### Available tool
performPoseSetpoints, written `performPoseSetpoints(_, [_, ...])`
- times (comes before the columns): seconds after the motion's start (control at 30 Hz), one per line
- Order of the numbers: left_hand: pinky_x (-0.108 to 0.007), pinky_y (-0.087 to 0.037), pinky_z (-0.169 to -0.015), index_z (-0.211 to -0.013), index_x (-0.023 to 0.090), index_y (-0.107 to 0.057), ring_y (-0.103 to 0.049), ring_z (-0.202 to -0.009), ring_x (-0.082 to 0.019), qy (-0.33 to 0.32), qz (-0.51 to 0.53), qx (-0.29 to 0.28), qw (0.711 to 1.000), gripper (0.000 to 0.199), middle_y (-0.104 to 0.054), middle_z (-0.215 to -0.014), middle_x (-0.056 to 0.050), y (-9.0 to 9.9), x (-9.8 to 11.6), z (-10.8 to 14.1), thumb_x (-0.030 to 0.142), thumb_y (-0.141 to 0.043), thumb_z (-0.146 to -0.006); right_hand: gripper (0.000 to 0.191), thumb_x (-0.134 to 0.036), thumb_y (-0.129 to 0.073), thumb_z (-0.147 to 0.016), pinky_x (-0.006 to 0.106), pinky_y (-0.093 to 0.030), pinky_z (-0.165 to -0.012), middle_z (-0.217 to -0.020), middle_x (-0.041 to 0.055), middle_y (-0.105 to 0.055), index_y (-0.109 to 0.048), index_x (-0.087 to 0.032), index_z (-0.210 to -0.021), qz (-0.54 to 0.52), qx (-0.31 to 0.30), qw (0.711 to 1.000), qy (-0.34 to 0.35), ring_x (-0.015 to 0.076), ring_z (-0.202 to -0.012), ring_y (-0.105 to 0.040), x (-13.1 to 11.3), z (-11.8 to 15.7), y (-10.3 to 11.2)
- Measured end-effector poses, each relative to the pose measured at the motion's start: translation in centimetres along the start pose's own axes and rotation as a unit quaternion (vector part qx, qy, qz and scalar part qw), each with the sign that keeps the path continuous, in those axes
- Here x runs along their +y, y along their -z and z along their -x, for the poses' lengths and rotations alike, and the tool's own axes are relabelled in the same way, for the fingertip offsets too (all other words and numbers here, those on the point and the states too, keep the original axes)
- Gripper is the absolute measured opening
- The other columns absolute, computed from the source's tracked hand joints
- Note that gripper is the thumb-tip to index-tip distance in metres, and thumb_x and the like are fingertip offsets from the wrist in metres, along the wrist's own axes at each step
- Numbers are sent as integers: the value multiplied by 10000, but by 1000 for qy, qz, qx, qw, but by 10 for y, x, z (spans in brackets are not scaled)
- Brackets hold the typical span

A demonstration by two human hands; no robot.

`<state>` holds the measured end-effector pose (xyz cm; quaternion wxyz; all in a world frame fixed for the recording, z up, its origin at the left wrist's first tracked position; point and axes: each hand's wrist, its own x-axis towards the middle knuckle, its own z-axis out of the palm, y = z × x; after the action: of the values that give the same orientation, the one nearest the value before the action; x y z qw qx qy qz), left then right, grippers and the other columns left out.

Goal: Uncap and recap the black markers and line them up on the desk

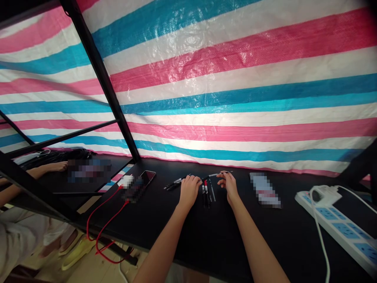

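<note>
Over the black table, my left hand (190,189) is closed around the dark end of a pen barrel (204,178). My right hand (228,186) pinches a thin pen refill (219,173) between thumb and fingertips, its inner end close to the barrel. Below and between the hands lie several pens (206,193), black with some red and white, and a thin clear-grey stick (212,191) beside them. More black pens (176,183) rest just left of my left hand.
A phone (149,177) and white charger (126,181) with red cables (101,201) lie left. A blurred packet (265,189) and white power strip (332,220) are right. Black metal posts (100,70) stand left; beyond them shows another person's hand (60,166). Striped sheeting (235,94) hangs behind.
</note>
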<state>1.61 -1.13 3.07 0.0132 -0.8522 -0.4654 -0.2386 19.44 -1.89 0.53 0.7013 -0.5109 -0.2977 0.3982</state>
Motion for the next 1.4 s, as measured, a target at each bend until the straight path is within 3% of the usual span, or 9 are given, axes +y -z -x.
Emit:
performPoseSetpoints(0.33, [-290, -307, -710, -863, 213, -549, -454, -852, -156, -30, 0, 35, 999, 164, -561, -876, -11, -7, -3, 0, 277, -399, -880, 281, -424, -494, -688, 171, -275, -334, -604, -25, -557, -495, -174, -816, 58, -17, 997, 47, 66, -373, -448, 3, 0, -2])
performPoseSetpoints(0.47, [-285, -314, -706, -866, 213, -551, -458, -849, -159, -34, 1, 37, 999, 180, -564, -868, -15, -6, -3, 0, 281, -385, -884, 329, -454, -486, -728, 180, -262, -321, -645, -17, -561, -548, -163, -868, 145, -123, 981, 45, 68, -374, -449, 6, 7, -12])
performPoseSetpoints(0.6, [-282, -321, -709, -872, 203, -552, -460, -842, -156, -14, 11, 44, 999, 210, -568, -865, -20, -2, -5, 0, 276, -356, -894, 452, -506, -465, -743, 180, -252, -316, -690, -14, -567, -510, -159, -1030, 145, -209, 967, 4, 71, -378, -458, 9, 13, -19])
performPoseSetpoints(0.77, [-286, -315, -695, -888, 213, -555, -456, -846, -162, 16, -13, 48, 999, 216, -575, -878, -21, 2, -13, -1, 282, -351, -894, 478, -534, -458, -736, 179, -217, -326, -645, -27, -537, -540, -154, -1014, 139, -185, 973, 14, 55, -363, -414, 6, 10, -15])
performPoseSetpoints(1.0, [-308, -296, -685, -816, 208, -582, -446, -862, -202, 68, -106, -18, 992, 141, -575, -845, -43, -4, -38, 0, 266, -456, -843, 444, -515, -474, -725, 189, -208, -346, -629, -15, -530, -581, -143, -940, 132, -153, 979, 21, 57, -375, -404, 2, 6, -7])
performPoseSetpoints(1.17, [-316, -294, -701, -795, 196, -590, -438, -875, -208, 100, -141, -41, 984, 128, -558, -860, -57, -4, -42, 1, 257, -482, -826, 421, -496, -472, -725, 194, -237, -359, -638, -5, -529, -586, -140, -920, 149, -164, 975, 28, 64, -390, -403, 0, 8, -9])
performPoseSetpoints(1.3, [-325, -290, -709, -817, 195, -577, -433, -879, -212, 115, -151, -29, 981, 118, -544, -871, -54, -4, -41, 2, 258, -477, -828, 384, -459, -436, -754, 212, -302, -405, -643, -4, -541, -585, -149, -926, 191, -162, 967, 44, 75, -403, -411, 2, 8, -8])
performPoseSetpoints(1.4, [-324, -287, -715, -850, 197, -564, -431, -878, -208, 122, -151, -28, 981, 109, -535, -881, -54, -4, -39, 2, 243, -466, -834, 306, -386, -408, -785, 231, -348, -492, -656, -8, -567, -593, -184, -921, 293, -149, 942, 63, 90, -440, -450, 3, 8, -5])
